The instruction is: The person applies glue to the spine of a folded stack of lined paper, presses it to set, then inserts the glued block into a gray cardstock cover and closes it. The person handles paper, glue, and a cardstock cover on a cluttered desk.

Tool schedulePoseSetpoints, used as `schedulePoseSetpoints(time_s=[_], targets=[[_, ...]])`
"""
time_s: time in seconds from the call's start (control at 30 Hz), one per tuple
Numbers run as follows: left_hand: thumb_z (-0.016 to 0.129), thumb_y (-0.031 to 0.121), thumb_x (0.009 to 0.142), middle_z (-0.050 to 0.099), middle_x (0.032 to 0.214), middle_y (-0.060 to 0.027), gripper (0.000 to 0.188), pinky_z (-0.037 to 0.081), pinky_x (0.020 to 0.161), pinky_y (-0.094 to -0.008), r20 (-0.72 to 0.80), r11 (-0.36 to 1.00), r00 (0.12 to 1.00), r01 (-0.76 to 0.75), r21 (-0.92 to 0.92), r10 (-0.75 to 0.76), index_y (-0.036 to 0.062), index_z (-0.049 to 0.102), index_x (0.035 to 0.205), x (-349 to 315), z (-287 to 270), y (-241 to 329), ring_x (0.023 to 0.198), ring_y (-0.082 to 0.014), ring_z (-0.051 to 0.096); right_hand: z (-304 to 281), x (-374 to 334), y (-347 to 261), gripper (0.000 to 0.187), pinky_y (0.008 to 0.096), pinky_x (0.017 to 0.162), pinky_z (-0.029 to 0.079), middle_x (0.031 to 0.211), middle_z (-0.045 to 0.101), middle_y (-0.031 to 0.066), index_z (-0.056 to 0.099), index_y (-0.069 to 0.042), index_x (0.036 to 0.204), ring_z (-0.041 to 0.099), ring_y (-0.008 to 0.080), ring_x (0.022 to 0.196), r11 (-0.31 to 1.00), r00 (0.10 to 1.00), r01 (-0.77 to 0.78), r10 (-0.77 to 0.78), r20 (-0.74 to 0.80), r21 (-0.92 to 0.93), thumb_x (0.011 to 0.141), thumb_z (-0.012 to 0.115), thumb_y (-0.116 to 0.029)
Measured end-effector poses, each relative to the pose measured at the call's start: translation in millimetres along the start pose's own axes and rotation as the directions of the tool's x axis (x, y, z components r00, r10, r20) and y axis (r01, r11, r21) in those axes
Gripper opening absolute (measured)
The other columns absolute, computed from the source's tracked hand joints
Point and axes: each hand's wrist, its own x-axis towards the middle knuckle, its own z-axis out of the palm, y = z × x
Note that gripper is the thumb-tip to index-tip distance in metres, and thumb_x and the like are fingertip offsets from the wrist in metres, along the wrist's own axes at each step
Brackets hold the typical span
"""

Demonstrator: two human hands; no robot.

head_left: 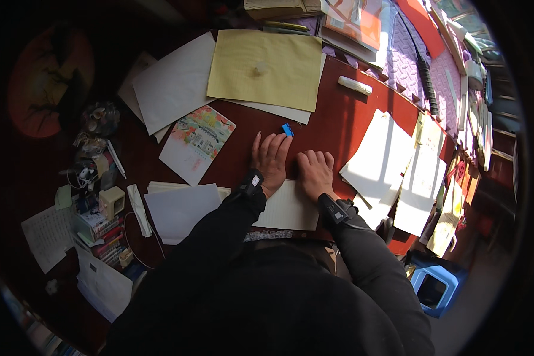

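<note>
On the dark red table, a stack of pale paper (289, 209) lies under my wrists. My left hand (270, 161) rests with its fingers stretched out toward the far side. Its fingertips reach a small blue clip-like piece (287, 129); whether they touch it I cannot make out. Beside it, my right hand (317, 175) lies over the far right edge of the stack, fingers slightly bent and holding nothing visible. Dark devices are strapped to both wrists.
A yellow envelope (273, 77) covers white sheets at the far side. Left of my hands are a card with a colourful print (204, 139) and white paper (184, 207). More sheets (378, 157) and a white roll (355, 85) lie to the right. Small items crowd the left.
</note>
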Motion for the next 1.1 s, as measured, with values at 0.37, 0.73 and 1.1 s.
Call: schedulePoseSetpoints(time_s=[0.37, 0.73, 1.1], targets=[[0.055, 0.0, 0.085, 0.049, 0.136, -0.0047, 0.055, 0.026, 0.119, -0.0509, -0.021, 0.999, 1.0, 0.011, -0.041, -0.012, 0.012, 0.049, 0.138, -2, 2, 0, 0.131, -0.0254, 0.042, 7, 1, -3, 0.034, 0.0421, 0.1, 0.033, 0.1, 0.055, 0.0058, 0.058, -0.011, 0.111, 0.052, 0.0251, 0.103, 0.998, 0.998, -0.063, 0.063, 0.004, 0.003, 0.077, 0.06, -0.01], [0.056, 0.002, 0.082, 0.047, 0.136, -0.0049, 0.058, 0.026, 0.119, -0.0515, -0.046, 0.997, 0.999, -0.024, 0.075, 0.028, 0.0116, 0.048, 0.139, -11, -14, -31, 0.131, -0.0256, 0.04, 4, 0, -7, 0.04, 0.0418, 0.103, 0.032, 0.104, 0.055, 0.0071, 0.058, -0.009, 0.114, 0.052, 0.0263, 0.106, 0.997, 0.997, -0.076, 0.076, -0.003, 0.016, 0.074, 0.063, -0.007], [0.06, 0.004, 0.088, 0.051, 0.134, -0.0064, 0.048, 0.027, 0.116, -0.0532, -0.106, 0.998, 0.993, 0.054, 0.036, -0.05, 0.0098, 0.05, 0.135, -8, -24, -27, 0.129, -0.0278, 0.043, 4, -1, -8, 0.034, 0.0423, 0.1, 0.033, 0.101, 0.057, 0.0089, 0.058, -0.008, 0.109, 0.053, 0.0283, 0.103, 0.998, 0.997, -0.058, 0.06, -0.053, 0.034, 0.076, 0.061, -0.007]])
